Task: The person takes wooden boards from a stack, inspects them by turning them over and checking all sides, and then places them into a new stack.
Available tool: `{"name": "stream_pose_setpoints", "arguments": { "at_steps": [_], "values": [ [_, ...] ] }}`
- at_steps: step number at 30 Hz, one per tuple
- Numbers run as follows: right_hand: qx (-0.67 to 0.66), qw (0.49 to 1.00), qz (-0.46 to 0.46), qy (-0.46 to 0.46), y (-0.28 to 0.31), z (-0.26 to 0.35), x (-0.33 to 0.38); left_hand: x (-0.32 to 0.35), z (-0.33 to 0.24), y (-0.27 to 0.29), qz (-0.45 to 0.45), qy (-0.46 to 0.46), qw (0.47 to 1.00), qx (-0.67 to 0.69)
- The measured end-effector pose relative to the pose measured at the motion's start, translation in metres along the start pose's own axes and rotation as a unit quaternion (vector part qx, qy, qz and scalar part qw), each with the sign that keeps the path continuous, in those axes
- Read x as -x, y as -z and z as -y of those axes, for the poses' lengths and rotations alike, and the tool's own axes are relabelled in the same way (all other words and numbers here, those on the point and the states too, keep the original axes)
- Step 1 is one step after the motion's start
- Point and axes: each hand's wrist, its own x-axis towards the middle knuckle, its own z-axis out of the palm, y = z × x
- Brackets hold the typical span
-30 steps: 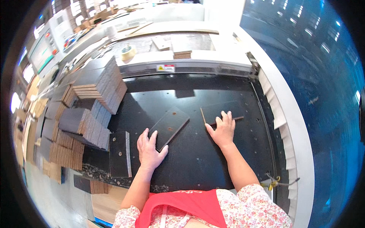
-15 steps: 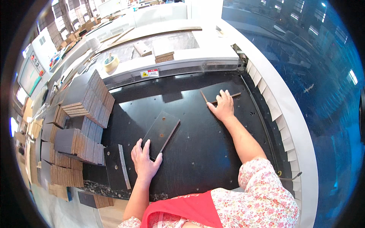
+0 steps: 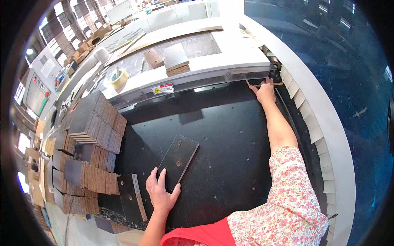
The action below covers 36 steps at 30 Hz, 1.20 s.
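Panel (image 3: 183, 154): dark, flat and pierced by two round holes, it lies at a slant on the black desk (image 3: 225, 168), left of centre, toward the worker.
Left hand (image 3: 162, 196): at the panel's near end, fingers spread and thumb apart, the end lying between them; whether they grip or merely rest, one cannot tell.
Right hand (image 3: 266, 93): stretched to the desk's far right corner, thumb by the left edge of a second board (image 3: 279, 84), fingers bent over its front edge; the hand covers much of the board, and how firmly it is held cannot be told.
Rail (image 3: 213, 80): runs along the desk's far side, just beyond the right hand, with pale bellows (image 3: 305, 115) to the right.
Step in hand: apparently the placing of the second board at the far corner, the left hand minding the panel.
Next move: seems to call for a light, level touch in the tight space between rail and bellows, with the panel kept steady.
Left side: another holed board (image 3: 128, 196) lies near the left hand, beside tall stacks (image 3: 98, 123).
Beyond the rail: a tape roll (image 3: 118, 80) and small blocks (image 3: 176, 57).
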Motion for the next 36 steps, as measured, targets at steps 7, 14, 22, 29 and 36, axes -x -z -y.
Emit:
{"name": "stream_pose_setpoints", "arguments": {
  "at_steps": [7, 14, 22, 29, 36],
  "values": [
    [0.016, 0.994, -0.053, -0.093, -0.001, 0.008, 0.011, -0.003, -0.001, -0.004, -0.013, -0.005, 1.0, -0.003],
    [0.035, 0.99, 0.049, -0.126, 0.008, 0.029, 0.015, -0.003, 0.0, -0.006, -0.014, -0.008, 1.0, -0.007],
    [0.052, 0.992, 0.018, -0.117, -0.003, 0.032, 0.013, 0.0, 0.002, -0.006, -0.008, -0.007, 1.0, -0.004],
    [0.016, 0.99, 0.044, -0.136, 0.014, 0.038, 0.013, -0.002, 0.0, -0.002, -0.023, 0.0, 1.0, 0.001],
    [0.067, 0.988, 0.027, -0.137, 0.003, 0.036, 0.01, -0.002, -0.002, 0.0, -0.023, 0.009, 1.0, 0.01]
  ]
}}
